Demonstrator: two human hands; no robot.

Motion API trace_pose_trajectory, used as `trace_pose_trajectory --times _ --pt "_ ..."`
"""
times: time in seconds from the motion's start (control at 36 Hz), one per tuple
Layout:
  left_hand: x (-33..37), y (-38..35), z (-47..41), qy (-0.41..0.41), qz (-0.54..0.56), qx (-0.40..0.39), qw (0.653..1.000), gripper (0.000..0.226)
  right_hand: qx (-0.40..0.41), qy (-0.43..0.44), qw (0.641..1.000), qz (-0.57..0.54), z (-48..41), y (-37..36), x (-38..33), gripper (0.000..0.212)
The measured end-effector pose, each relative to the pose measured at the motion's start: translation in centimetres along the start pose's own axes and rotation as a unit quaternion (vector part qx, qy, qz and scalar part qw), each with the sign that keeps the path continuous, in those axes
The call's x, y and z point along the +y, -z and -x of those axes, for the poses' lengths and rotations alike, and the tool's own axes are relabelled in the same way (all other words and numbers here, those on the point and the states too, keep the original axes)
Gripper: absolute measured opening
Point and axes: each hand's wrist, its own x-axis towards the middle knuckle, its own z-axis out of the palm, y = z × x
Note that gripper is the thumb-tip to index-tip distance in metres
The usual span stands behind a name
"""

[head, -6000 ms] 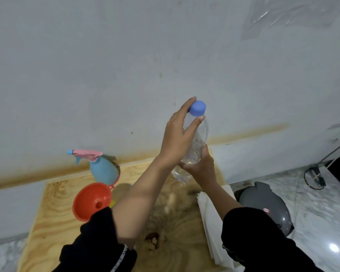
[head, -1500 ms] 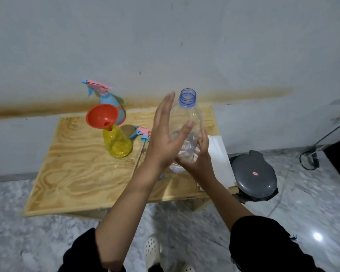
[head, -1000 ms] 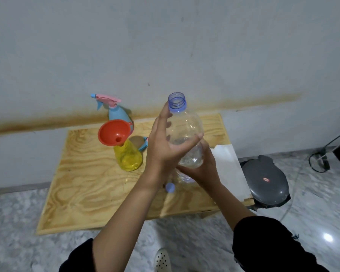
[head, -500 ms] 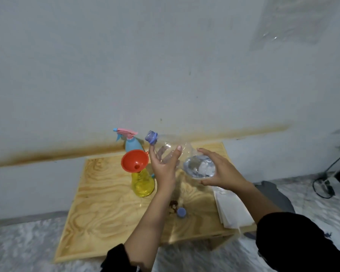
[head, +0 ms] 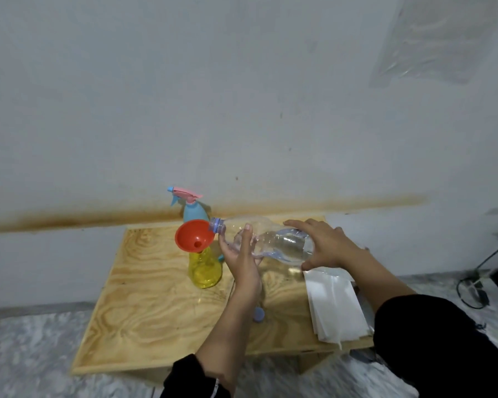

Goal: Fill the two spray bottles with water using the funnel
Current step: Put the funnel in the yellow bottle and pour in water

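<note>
A clear water bottle point(head: 279, 242) lies tilted nearly flat above the plywood table point(head: 156, 311), its open mouth at the rim of the red funnel point(head: 194, 235) seated in the yellow spray bottle point(head: 204, 268), with the right hand point(head: 325, 245) grasping its base and the left hand point(head: 239, 254) apparently cupping its shoulder between thumb and fingers.

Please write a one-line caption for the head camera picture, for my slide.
The left hand and right hand tilt the uncapped water bottle toward the red funnel in the yellow spray bottle.
</note>
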Motion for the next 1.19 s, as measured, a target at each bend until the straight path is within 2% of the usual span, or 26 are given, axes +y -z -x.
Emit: trace_pose_trajectory --times 0.19,0.31,0.47,1.19 --pt "0.0 -0.4 0.2 0.015 0.005 0.021 1.000 0.055 -0.011 0.000 1.000 0.023 -0.5 1.5 -0.6 0.095" --pt "-0.1 -0.8 0.3 0.029 0.012 0.043 0.999 0.071 -0.016 0.000 0.999 0.035 -0.8 2.1 -0.8 0.095" --pt "-0.2 -1.0 0.2 0.047 0.025 0.045 0.998 0.081 -0.021 0.002 0.997 0.071 -1.0 3.2 -1.2 0.098" --pt "-0.4 -1.5 -0.4 0.035 0.033 0.034 0.998 0.077 -0.031 -0.011 0.997 0.069 -1.4 3.7 -1.2 0.097"
